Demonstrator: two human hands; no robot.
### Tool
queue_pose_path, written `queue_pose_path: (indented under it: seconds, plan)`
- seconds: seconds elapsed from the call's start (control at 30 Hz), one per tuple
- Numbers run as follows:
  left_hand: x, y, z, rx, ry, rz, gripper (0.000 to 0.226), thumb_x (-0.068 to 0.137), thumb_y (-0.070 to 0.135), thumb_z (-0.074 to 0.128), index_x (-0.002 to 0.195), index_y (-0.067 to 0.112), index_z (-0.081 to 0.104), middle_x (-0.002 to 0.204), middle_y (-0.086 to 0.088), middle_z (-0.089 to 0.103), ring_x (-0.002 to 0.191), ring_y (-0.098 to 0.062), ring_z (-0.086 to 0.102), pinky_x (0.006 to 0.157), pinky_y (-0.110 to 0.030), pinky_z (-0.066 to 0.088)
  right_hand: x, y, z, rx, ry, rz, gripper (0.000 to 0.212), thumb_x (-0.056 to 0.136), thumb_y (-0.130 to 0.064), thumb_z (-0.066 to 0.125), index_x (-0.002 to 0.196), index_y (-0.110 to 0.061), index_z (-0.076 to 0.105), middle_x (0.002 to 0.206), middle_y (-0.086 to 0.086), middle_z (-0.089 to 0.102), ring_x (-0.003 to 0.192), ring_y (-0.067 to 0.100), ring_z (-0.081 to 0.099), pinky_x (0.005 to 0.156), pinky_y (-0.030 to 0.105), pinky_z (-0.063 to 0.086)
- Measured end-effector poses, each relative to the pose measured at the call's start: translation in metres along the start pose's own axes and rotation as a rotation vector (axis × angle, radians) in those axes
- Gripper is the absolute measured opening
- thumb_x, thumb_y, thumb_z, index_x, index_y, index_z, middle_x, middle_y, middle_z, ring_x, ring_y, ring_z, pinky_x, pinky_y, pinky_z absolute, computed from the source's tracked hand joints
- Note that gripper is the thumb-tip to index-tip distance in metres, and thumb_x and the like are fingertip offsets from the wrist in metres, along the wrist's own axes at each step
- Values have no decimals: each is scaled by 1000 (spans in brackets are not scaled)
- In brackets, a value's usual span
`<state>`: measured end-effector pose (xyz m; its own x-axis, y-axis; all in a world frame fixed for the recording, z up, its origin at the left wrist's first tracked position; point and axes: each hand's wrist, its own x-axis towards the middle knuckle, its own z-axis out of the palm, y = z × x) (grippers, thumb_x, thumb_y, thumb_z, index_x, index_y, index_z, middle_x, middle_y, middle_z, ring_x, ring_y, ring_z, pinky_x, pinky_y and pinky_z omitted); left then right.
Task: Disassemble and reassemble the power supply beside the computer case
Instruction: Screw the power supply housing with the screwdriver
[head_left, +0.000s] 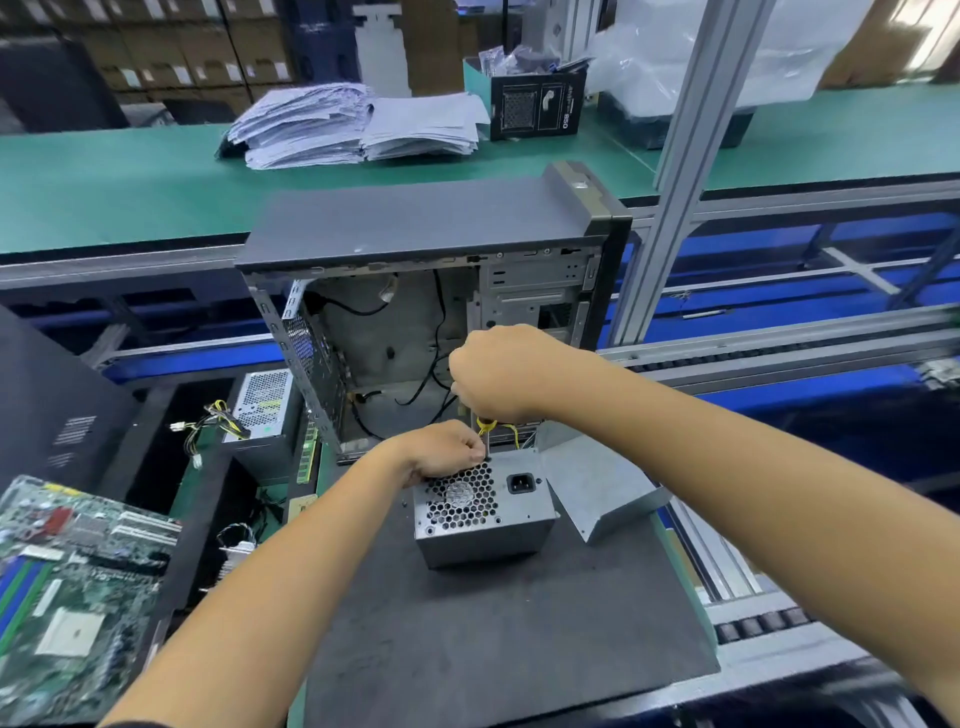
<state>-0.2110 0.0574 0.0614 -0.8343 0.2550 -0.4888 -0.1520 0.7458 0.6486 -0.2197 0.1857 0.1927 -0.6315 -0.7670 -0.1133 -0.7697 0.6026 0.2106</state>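
The power supply (483, 506) is sitting on a dark mat (493, 639) on the counter, just in front of the open computer case (431, 291) — fan grille facing up. The left hand (441, 452) is resting on its far top edge, fingers curled and pinching there. The right hand (498, 374) is gripping yellow wires (498, 427) above it. A bent metal cover (597, 483) is lying just beside it — a circuit board (72, 587) is lying far left.
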Motion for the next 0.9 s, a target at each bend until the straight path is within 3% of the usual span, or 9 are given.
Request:
queue_pose_path:
  seconds: [0.17,0.23,0.33,0.47,0.57,0.63,0.73,0.8,0.9]
  plan:
    - [1,-2,0,16,14,6,21,92,11,42,71,14,40,59,4,28,52,-9,20,52,-25,18,-5,2,-4,123,-178,-31,12,92,-23,47,99,-13,43,96,3,37,71,21,50,52,31,32]
    - [1,-2,0,-4,22,-2,22,92,11,43,71,14,40,57,5,27,49,-8,19,51,-25,18,-5,4,-6,145,-150,-61,8,86,-14,51,87,-13,43,92,4,39,70,21,51,51,30,33]
    - [0,-1,-1,-1,11,-6,36,91,10,42,58,20,30,53,5,23,50,-11,16,53,-30,16,-2,2,-2,97,45,-23,33,89,-20,57,66,-13,35,68,2,36,58,20,43,48,27,31]
    - [-2,2,-1,-18,11,-6,37,86,7,40,56,21,23,55,1,19,52,-13,13,54,-30,14,0,-2,5,-14,94,24,30,101,-32,42,78,-13,40,63,0,33,50,16,32,44,27,20]
    - [-3,3,0,5,21,-4,39,90,10,42,57,21,24,55,3,20,47,-11,14,52,-29,14,-2,1,0,65,-59,53,36,97,-48,44,96,-13,42,76,1,37,64,21,42,48,30,24]
    - [-3,2,-1,0,35,-10,38,91,12,44,58,20,27,57,2,23,46,-9,16,49,-27,18,-2,3,-5,106,-152,26,27,92,-31,54,104,-10,41,93,4,38,66,20,46,49,30,30]
    - [-4,3,-1,-34,26,-11,24,89,9,43,67,11,37,61,-2,25,50,-12,17,42,-21,20,-4,3,-10,107,-116,1,9,83,-8,53,82,-12,45,82,5,46,62,18,47,46,27,30]
    - [-5,4,-1,-45,22,-12,17,87,7,42,71,11,41,62,-3,25,53,-13,16,45,-23,19,-4,2,-10,108,-33,40,26,86,-14,55,69,-14,35,70,1,37,55,14,40,44,26,27]
    - [-6,5,0,-54,28,-19,21,88,7,42,67,12,38,61,-2,24,51,-12,16,45,-23,20,-1,0,-4,34,1,76,23,96,-24,47,78,-11,40,64,0,34,52,15,36,45,26,25]
